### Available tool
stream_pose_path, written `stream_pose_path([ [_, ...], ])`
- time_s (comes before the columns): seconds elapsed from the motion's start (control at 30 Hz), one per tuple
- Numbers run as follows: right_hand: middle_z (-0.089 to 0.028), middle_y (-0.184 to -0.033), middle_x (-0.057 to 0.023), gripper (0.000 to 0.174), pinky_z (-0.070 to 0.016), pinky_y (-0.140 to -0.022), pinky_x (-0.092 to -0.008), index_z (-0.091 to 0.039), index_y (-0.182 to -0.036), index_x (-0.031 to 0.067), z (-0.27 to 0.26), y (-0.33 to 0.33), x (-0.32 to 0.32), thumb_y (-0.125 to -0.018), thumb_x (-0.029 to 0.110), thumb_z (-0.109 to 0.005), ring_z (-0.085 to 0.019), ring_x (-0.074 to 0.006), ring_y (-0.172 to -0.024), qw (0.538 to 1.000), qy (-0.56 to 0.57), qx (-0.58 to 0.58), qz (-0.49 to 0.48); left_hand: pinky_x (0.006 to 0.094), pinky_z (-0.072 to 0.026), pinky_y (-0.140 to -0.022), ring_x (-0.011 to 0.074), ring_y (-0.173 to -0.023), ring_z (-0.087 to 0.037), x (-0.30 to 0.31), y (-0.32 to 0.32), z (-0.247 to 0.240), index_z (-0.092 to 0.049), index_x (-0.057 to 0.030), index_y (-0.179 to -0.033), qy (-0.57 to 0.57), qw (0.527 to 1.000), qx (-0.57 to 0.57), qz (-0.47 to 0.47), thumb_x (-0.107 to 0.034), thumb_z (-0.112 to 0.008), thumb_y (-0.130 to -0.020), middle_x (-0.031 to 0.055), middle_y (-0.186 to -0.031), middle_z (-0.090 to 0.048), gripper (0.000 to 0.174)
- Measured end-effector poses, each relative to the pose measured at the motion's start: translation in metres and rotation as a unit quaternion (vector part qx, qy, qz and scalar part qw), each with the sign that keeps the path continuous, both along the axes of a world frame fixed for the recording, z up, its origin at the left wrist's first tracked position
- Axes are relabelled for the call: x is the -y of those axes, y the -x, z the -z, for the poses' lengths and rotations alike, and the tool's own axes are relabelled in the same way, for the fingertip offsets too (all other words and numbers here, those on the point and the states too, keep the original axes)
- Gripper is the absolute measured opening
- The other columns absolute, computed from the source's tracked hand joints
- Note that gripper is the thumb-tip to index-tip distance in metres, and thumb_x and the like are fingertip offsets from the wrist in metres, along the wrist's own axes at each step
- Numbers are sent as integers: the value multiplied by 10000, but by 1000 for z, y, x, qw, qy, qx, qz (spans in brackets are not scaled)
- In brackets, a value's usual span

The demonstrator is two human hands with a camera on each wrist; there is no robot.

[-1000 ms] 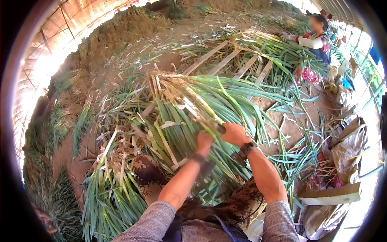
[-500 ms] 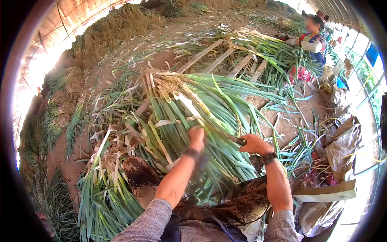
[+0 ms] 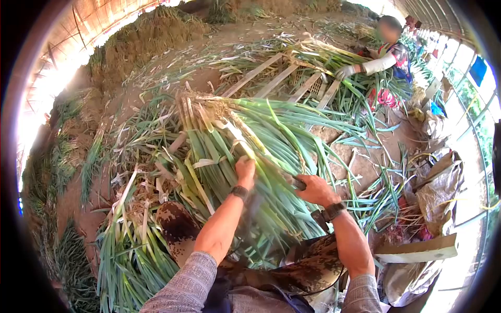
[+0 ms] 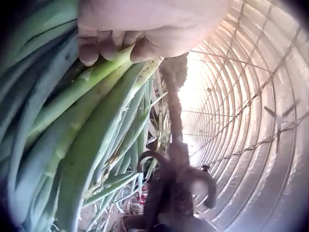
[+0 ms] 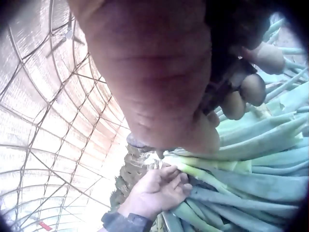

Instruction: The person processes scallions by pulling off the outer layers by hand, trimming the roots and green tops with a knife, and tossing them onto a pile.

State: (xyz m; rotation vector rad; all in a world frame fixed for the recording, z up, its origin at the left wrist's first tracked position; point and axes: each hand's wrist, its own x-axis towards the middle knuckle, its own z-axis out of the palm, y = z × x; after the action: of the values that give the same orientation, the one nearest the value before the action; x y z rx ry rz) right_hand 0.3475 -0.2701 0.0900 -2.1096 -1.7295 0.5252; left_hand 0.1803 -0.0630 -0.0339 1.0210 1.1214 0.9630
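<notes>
A large heap of long green onions (image 3: 276,141) lies before me, roots toward the upper left. My left hand (image 3: 245,171) grips a stalk (image 3: 241,147) just below its pale end. The left wrist view has those fingers curled over the pale green stem (image 4: 96,82), its leaves fanning downward. To the right, my right hand (image 3: 317,190) holds a dark, narrow knife-like tool (image 3: 299,184) that points left across the leaves. Much of the tool is blurred or covered. In the right wrist view, the right fingers (image 5: 253,89) curl round something dark above the onions.
More onions (image 3: 133,245) are piled left of my knee. Wooden slats (image 3: 276,81) stand beyond the heap. At the back right another person (image 3: 394,57) leans over more onions. A wooden board (image 3: 417,249) and crumpled sacks (image 3: 438,188) lie to the right.
My hands were close together, then spread apart; now the right hand is back leftward with the tool. The left hand has shifted up and left. The other person has reached forward.
</notes>
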Motion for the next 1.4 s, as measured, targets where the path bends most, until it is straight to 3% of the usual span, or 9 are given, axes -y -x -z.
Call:
stream_pose_path([
  [0.07, -705, -938, -176, 431, -518, -807, -471, -677, -1164, 136, -3, 5, -14, -795, 358, -658, -664, -376, -913, 1000, 23, -4, 15, 313, -404, -366, 134, -570, -562, -6, 3, -1, -655, -73, -1117, -9, 1000, -6, 8, -126, -577, -894, 31, -779, -620, 242],
  [0.27, -700, -918, -186, 430, -516, -800, -475, -672, -1120, 102, 5, 4, -47, -778, 360, -656, -660, -380, -910, 999, 50, -4, 2, 314, -337, -306, 128, -464, -509, -71, 5, 63, -603, -76, -1123, -119, 986, -113, -13, -236, -601, -947, 19, -654, -540, 237],
  [0.33, -699, -914, -188, 436, -516, -794, -474, -670, -1119, 91, 8, -1, -50, -773, 356, -664, -660, -382, -902, 999, 32, -21, -12, 377, -520, -609, 218, -682, -638, -35, 13, -22, -626, 31, -1193, 42, 997, -59, 12, -303, -702, -870, 151, -886, -694, 471],
  [0.4, -698, -911, -189, 449, -518, -795, -467, -668, -1127, 78, 9, -4, -52, -763, 339, -689, -661, -378, -897, 1000, 26, -12, 8, 363, -476, -474, 205, -620, -614, -49, 10, -14, -660, 3, -1130, 54, 997, -47, 21, -257, -692, -855, 105, -836, -678, 380],
  [0.47, -698, -911, -190, 452, -520, -799, -465, -669, -1136, 81, 8, -6, -51, -761, 333, -698, -662, -374, -898, 999, 39, -28, -6, 332, -385, -352, 170, -533, -565, -76, 1, 13, -688, -49, -1045, -71, 990, -117, -31, -200, -665, -844, 52, -783, -646, 253],
  [0.53, -698, -911, -192, 456, -521, -803, -462, -669, -1145, 84, 7, -8, -46, -760, 326, -706, -663, -369, -899, 997, 54, -41, -21, 347, -418, -386, 154, -559, -575, -62, 2, -35, -689, -73, -983, -18, 999, -9, -43, -192, -648, -853, 44, -777, -650, 181],
  [0.8, -712, -922, -165, 351, -534, -781, -472, -687, -1141, 162, -11, 21, -65, -834, 329, -656, -673, -386, -860, 993, -111, -33, 5, 311, -418, -537, 111, -740, -568, -72, 26, -35, -670, -185, -980, 109, 976, 98, 162, -246, -737, -852, -40, -824, -609, 156],
  [0.93, -711, -927, -163, 327, -528, -770, -485, -688, -1111, 162, -9, 28, -78, -840, 340, -653, -671, -388, -871, 996, -86, -16, 20, 382, -575, -715, 191, -866, -679, -51, 16, -39, -650, -107, -1035, 89, 972, 177, 124, -172, -722, -866, 29, -931, -684, 195],
  [1.4, -717, -918, -166, 333, -529, -779, -488, -671, -1136, 142, -14, 54, -99, -847, 304, -635, -677, -385, -866, 997, -68, 23, 39, 333, -536, -842, 162, -956, -639, -43, 17, -16, -623, -49, -1136, -26, 982, 170, 82, -85, -671, -893, 30, -1092, -656, 250],
])
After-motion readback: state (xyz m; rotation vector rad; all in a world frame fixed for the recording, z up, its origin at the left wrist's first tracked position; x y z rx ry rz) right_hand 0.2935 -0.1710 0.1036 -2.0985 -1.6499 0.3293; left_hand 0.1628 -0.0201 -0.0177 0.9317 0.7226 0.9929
